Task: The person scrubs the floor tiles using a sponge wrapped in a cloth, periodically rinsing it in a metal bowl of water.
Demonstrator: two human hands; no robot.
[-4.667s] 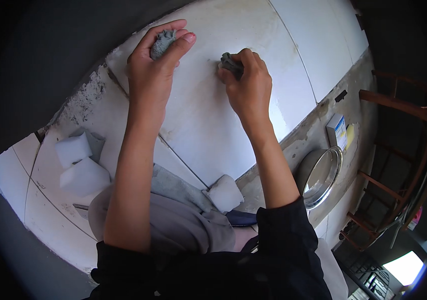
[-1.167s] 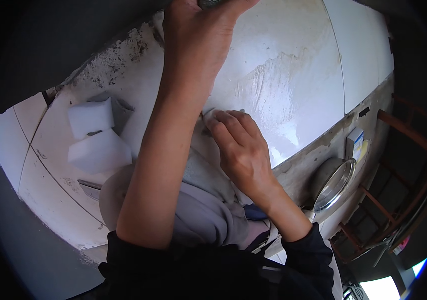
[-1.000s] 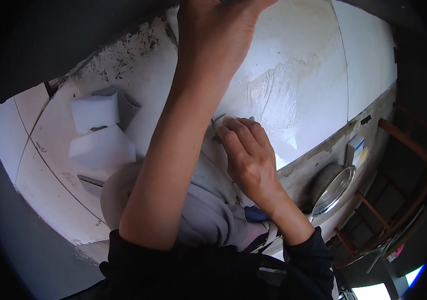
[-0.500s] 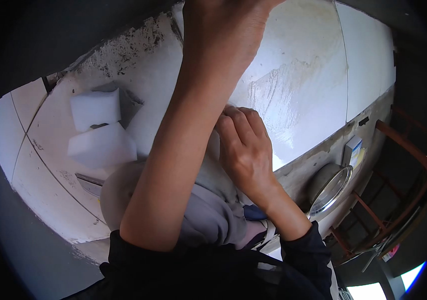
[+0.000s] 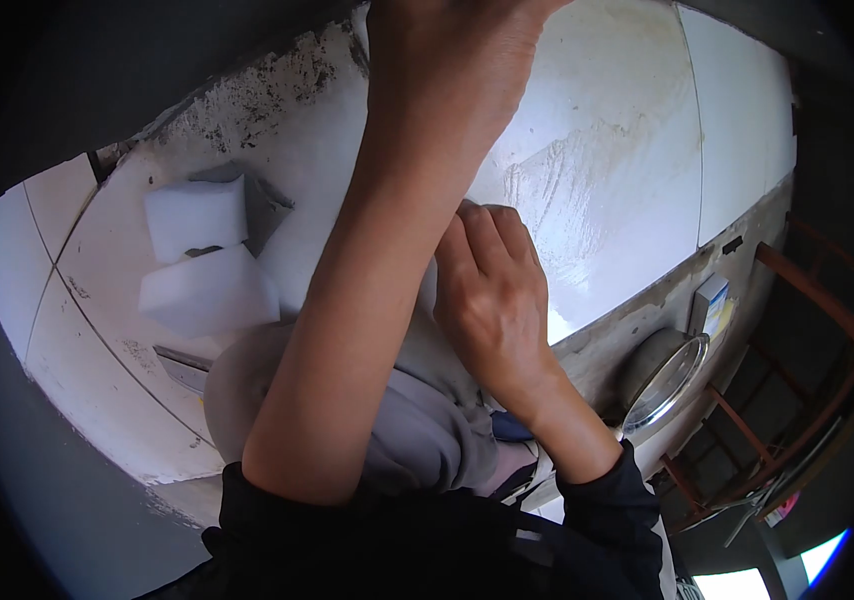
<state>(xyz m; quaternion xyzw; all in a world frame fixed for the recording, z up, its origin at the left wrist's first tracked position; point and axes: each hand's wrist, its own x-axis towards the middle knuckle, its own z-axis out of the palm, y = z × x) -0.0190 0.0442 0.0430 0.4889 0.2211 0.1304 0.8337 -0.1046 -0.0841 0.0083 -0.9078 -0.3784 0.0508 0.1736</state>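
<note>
My left forearm stretches up across the middle of the view, and my left hand [image 5: 457, 35] is at the top edge, its fingers cut off from sight. Below it and to the right is my right hand [image 5: 492, 290], palm down with its fingers curled. The fingertips pass behind the left forearm, so whatever they hold or press on is hidden. Beneath both arms lies a pale tiled surface [image 5: 617, 190] with wet, greyish smears. Two white foam-like blocks, one upper [image 5: 197, 218] and one lower [image 5: 212, 290], lie left of the forearm, beside a grey piece [image 5: 269, 212].
My knee in grey trousers [image 5: 427, 425] is under the arms. To the right stand a round metal basin [image 5: 647, 375] and a small box [image 5: 709, 303]. A reddish-brown frame [image 5: 817, 300] stands along the right side. Dark grime [image 5: 257, 95] marks the surface's upper left.
My right hand has shifted slightly upward, its fingers still curled. The left arm keeps nearly the same pose. The whole view has drifted a little; the blocks and basin look unmoved.
</note>
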